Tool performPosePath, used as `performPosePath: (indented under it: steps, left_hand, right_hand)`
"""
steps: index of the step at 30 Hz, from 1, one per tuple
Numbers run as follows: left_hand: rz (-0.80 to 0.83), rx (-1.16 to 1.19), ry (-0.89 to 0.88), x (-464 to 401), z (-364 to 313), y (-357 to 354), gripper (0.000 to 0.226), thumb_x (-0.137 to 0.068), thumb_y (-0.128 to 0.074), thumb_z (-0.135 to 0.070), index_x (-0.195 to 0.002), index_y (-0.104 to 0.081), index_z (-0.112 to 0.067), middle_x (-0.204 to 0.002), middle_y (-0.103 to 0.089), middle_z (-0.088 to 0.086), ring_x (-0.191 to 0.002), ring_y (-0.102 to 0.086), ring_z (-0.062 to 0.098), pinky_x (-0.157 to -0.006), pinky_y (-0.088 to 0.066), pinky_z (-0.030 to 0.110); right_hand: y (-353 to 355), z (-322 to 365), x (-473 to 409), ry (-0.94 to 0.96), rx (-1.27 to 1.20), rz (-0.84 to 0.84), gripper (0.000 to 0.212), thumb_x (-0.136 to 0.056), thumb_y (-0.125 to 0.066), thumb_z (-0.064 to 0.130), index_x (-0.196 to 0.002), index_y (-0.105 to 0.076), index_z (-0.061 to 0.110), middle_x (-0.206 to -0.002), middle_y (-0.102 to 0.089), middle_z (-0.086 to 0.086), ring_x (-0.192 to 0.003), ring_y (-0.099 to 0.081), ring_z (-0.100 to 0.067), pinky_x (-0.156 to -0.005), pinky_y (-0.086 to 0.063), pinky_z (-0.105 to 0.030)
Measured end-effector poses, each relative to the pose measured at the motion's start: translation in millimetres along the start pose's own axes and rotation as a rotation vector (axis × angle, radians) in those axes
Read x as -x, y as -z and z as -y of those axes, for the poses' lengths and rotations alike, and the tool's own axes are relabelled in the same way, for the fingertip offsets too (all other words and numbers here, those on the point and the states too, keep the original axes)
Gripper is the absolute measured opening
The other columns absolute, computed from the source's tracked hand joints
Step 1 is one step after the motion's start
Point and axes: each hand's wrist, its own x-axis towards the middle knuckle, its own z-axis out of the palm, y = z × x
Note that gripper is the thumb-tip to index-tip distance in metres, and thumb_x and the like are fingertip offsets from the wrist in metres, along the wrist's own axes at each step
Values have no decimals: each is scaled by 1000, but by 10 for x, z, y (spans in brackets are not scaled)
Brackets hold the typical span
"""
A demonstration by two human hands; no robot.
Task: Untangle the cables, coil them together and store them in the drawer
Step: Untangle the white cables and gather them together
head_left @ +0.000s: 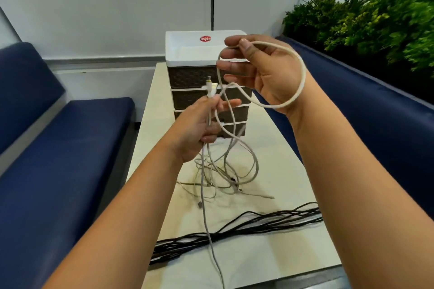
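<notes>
The left hand [199, 129] gripped several pale cables near their ends, fingers curled round them, with a connector plug [209, 85] sticking up above the fist. The right hand [260, 70], held higher and further right, pinched a white cable [303, 77] between thumb and forefinger; that cable ran in a loop round the back of the hand and wrist and returned towards the left hand. Below both hands the rest of the light cables hung down into a loose tangle [225, 176] lying on the cream table [293, 253], with one strand trailing towards the near edge. A bundle of black cables [234, 232] lay stretched across the near part of the table, left to right, untouched by either hand. The drawer unit [206, 82] stood at the far end of the table, and its brown drawers all looked closed. By my reading the work was at an early stage: one white cable was being wound into its first loop, the pale tangle was not yet sorted, the black bundle waited, and nothing had gone into a drawer
</notes>
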Motion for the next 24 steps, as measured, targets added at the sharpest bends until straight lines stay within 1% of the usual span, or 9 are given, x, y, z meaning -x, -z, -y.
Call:
performPosePath:
  steps: [2,4,6,8,10,16,18,21,24]
  left_hand:
    - [8,-66,1,-4,11,-97,26,-105,-36,-32,-88,-47,-16,-106,-71,5,-45,-25,7,-43,-19,20]
    - [8,-47,-25,-19,1,-131,26,-106,-35,-32,-88,-46,-16,-82,-62,2,-45,-27,7,-43,-17,22]
    - [12,28,-67,-43,-50,-109,27,-106,-33,-30,-85,-45,-16,-73,-53,0,-44,-26,6,-41,-17,20]
    - [16,81,-107,-68,-133,-74,28,-106,-33,-29,-83,-44,-16,-71,-51,-1,-42,-24,5,-39,-18,17]
    - [38,118,-133,-85,-226,-59,29,-106,-34,-29,-82,-43,-16,-70,-49,-1,-41,-24,4,-38,-20,16]
    - [127,126,-100,12,-445,-47,32,-105,-34,-30,-77,-44,-18,-68,-43,-4,-40,-23,2,-36,-20,14]
    - [166,98,-62,82,-473,-94,32,-105,-33,-30,-76,-43,-18,-65,-41,-5,-39,-21,3,-36,-17,15]
    - [261,56,-35,213,-486,-271,34,-104,-31,-31,-74,-42,-20,-63,-40,-7,-43,-13,6,-39,-10,19]
    - [423,146,-72,365,-567,-549,36,-102,-29,-31,-72,-45,-21,-60,-40,-8,-45,-13,6,-39,-8,21]
  right_hand:
    - [4,-45,4,-10,-61,1,25,-104,-42,16,-116,-61,7,-109,-66,-13,-104,-69,-29,-93,-55,-43]
    - [59,-80,27,0,-103,-36,25,-104,-41,16,-118,-60,7,-110,-66,-13,-103,-68,-30,-94,-54,-43]
    - [159,-124,67,9,-130,-76,27,-103,-44,14,-125,-57,6,-113,-65,-15,-99,-68,-30,-94,-54,-44]
    - [250,-234,140,-31,-170,-103,33,-99,-50,7,-131,-52,8,-112,-63,-15,-92,-68,-28,-86,-56,-40]
    - [316,-435,261,-147,-150,-124,42,-94,-57,1,-134,-50,12,-109,-63,-14,-86,-68,-25,-79,-57,-36]
    - [560,-984,816,-448,74,-153,29,-98,-49,3,-121,-62,17,-117,-62,-17,-93,-68,-25,-84,-56,-37]
    - [645,-990,959,-468,82,-222,26,-102,-45,9,-119,-64,13,-114,-65,-16,-95,-68,-28,-84,-55,-38]
    - [717,-738,1060,-435,-45,-282,32,-104,-40,25,-121,-63,11,-107,-67,-12,-92,-67,-26,-84,-55,-38]
    - [758,-390,1142,-291,-39,-135,29,-102,-43,18,-120,-64,9,-108,-68,-15,-95,-68,-29,-84,-57,-38]
